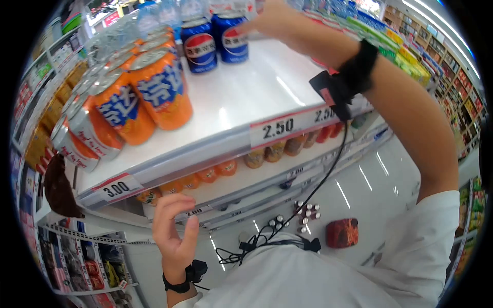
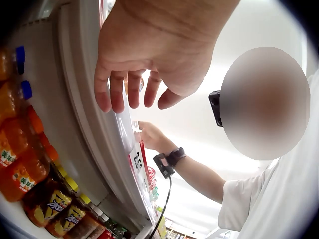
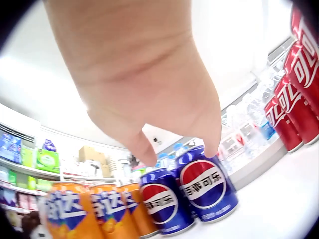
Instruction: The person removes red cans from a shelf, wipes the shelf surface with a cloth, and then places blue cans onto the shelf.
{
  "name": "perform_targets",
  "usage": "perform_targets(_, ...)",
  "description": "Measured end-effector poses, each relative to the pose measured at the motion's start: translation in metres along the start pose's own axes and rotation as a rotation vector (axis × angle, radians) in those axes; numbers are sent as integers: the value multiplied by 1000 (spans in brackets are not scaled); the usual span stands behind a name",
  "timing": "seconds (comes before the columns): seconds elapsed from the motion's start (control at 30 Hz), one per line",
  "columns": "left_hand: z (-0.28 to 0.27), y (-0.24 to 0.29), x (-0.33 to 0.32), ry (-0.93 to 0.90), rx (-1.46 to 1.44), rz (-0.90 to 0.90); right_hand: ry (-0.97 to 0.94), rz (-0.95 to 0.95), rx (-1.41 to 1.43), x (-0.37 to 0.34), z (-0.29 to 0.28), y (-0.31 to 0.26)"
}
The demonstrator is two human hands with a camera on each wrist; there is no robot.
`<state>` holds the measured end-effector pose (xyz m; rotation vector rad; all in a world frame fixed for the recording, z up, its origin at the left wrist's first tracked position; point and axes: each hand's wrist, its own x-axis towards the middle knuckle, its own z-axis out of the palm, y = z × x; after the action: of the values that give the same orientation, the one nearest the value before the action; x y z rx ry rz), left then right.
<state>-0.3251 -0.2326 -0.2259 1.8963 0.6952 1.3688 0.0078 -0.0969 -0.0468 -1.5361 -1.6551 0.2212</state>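
Two blue cans (image 1: 200, 46) (image 3: 207, 184) stand side by side on the white shelf (image 1: 231, 97). My right hand (image 1: 295, 28) (image 3: 144, 84) reaches over from the right, its thumb and a finger spread apart. One fingertip overlaps the top edge of the right-hand blue can; whether it presses there I cannot tell, and its other fingers are hidden. Orange cans (image 1: 162, 90) (image 3: 72, 211) stand in rows to the left of the blue ones. My left hand (image 1: 174, 231) (image 2: 154, 45) hangs below the shelf's front edge, fingers loosely bent and holding nothing.
Price labels (image 1: 279, 128) line the shelf edge. Orange drink bottles (image 2: 20, 164) fill a lower shelf. Red cans (image 3: 299, 99) and clear bottles (image 3: 244, 119) stand farther along. A black cable (image 1: 328, 177) hangs from the right wrist camera. A dark red stool-like object (image 1: 342, 233) is on the floor.
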Motion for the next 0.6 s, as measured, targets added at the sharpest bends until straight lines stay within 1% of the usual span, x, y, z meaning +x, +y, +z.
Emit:
perform_targets(0.07,8,-2,3,-63,-27,-19,-22,-38,204,-85,-31,-61)
perform_targets(0.1,13,-4,6,-111,-39,4,45,135,187,-90,-35,-64)
perform_targets(0.17,26,-8,9,-200,-37,20,-19,-38,262,-161,-62,-77)
perform_targets(0.2,34,-9,11,-249,-42,-5,234,-135,-26,-181,-36,-67)
perform_targets(0.23,42,-9,13,-304,-40,5,69,-83,360,-191,-63,-52)
perform_targets(0.27,51,-9,13,-362,-39,18,134,-73,476,-215,-63,-36)
perform_targets(0.33,73,-12,14,-464,-89,-19,109,-302,720,-256,-68,17)
perform_targets(0.37,85,-14,14,-538,-83,-17,310,-5,300,-289,-59,22)
perform_targets(0.4,98,-16,14,-613,-78,-14,381,-1,240,-314,-52,39)
perform_targets(0.43,112,-19,14,-667,-83,-24,454,76,360,-336,-41,55)
perform_targets(0.47,127,-25,12,-770,-62,-26,403,181,271,-362,-36,78)
perform_targets(0.5,143,-30,10,-875,-38,-29,515,243,319,-382,-18,105)
perform_targets(0.53,159,-36,6,-930,-38,-39,473,354,260,-403,-7,123)
perform_targets(0.57,177,-44,1,-1034,-30,-113,485,519,343,-425,13,147)
perform_targets(0.6,194,-54,-5,-1133,-17,-190,489,575,327,-444,30,170)
